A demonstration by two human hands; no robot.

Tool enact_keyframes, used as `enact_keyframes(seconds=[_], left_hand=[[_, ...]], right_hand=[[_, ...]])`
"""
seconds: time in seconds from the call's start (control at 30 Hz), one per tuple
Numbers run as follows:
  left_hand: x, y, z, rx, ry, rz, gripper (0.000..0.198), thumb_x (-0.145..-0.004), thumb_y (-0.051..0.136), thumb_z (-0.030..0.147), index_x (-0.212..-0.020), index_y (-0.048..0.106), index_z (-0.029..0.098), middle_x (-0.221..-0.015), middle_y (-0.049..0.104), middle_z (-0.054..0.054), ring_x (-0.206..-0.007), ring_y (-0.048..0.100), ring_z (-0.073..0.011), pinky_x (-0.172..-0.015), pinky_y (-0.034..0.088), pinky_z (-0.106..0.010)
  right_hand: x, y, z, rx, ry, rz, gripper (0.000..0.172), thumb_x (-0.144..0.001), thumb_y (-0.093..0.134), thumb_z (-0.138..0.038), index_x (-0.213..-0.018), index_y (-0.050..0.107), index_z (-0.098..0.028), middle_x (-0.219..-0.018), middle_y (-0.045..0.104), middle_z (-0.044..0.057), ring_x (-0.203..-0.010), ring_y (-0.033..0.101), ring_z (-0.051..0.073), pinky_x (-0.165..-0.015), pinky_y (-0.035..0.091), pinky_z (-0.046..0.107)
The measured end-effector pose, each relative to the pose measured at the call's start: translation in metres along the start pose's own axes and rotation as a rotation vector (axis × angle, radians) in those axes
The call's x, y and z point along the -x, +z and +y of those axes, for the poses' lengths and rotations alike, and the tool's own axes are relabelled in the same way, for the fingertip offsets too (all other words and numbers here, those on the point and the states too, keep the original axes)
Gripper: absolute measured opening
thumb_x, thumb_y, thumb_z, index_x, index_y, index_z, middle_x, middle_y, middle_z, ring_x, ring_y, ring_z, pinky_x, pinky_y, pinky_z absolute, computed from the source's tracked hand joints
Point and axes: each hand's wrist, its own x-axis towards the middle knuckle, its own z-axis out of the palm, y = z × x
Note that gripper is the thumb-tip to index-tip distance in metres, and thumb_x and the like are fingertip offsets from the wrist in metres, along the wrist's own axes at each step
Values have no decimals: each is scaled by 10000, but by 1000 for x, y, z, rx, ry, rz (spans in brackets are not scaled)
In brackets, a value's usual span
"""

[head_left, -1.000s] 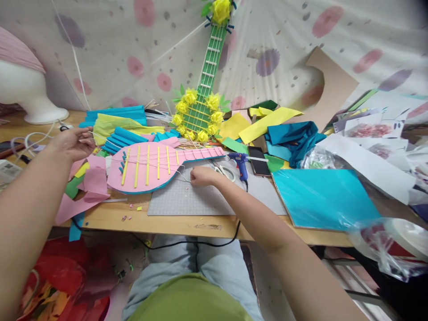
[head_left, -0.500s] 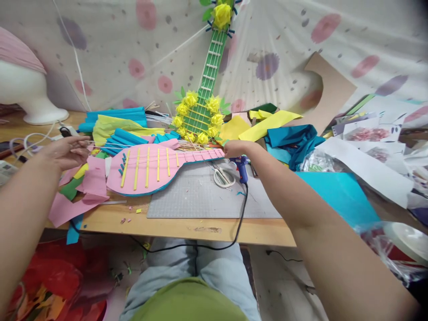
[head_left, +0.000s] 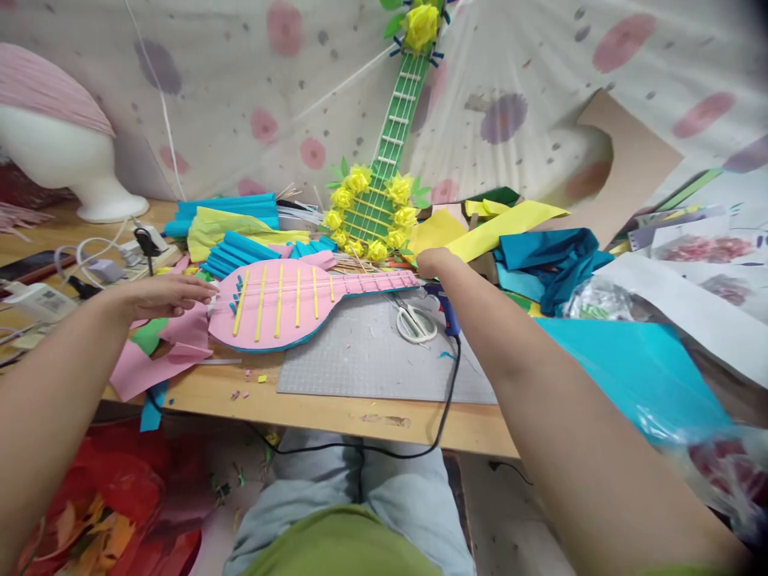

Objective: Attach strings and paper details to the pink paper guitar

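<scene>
A pink paper lute [head_left: 282, 328] with a blue edge lies across the table, crossed by yellow strips and several blue pegs at its left end. Pale thread [head_left: 288, 289] runs lengthwise over its body and neck. At the body's left end is my left hand [head_left: 159, 296], palm down, its fingers pinched together on the thread. My right hand [head_left: 437, 262] is closed at the tip of the neck; its fingers are mostly hidden, so what it grips does not show. Just under the right wrist lies a blue glue gun [head_left: 449, 312], beside white-handled scissors [head_left: 417, 325].
A green lute [head_left: 393, 132] with yellow paper flowers leans against the back curtain. A grey cutting mat [head_left: 360, 360] lies in front. Blue crepe paper [head_left: 630, 360] is on the right, pink scraps [head_left: 150, 368] on the left. The glue gun's black cord [head_left: 447, 400] hangs over the table edge.
My left hand has moved right and slightly down, from beyond the lute to its left end. My right hand stays at the neck tip. The whole view has shifted a little.
</scene>
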Motion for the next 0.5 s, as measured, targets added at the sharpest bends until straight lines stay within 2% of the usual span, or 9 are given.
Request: enact_keyframes(seconds=[0.17,0.3,0.5], left_hand=[[-3,8,0,-41,-40,7,548,-330,805,276,-844,644,171,-653,536,51,-490,288,-31,-434,220,-155],[-2,13,2,-47,-50,7,537,-346,799,291,-849,652,173,-679,572,45,-507,325,-33,-471,276,-154],[1,17,8,-33,-53,18,468,-355,796,288,-779,625,186,-626,548,51,-512,349,-41,-488,304,-152]], right_hand=[[0,2,-4,5,34,15,399,-753,581,-220,-1132,604,-99,-1166,578,200,-1125,521,304,-916,407,381],[2,2,-5,4,74,22,401,-781,535,-199,-1167,581,-103,-1208,554,199,-1144,506,296,-925,398,384],[2,5,-10,-14,96,33,390,-804,476,-165,-1176,574,-103,-1224,543,199,-1153,499,280,-916,399,371]])
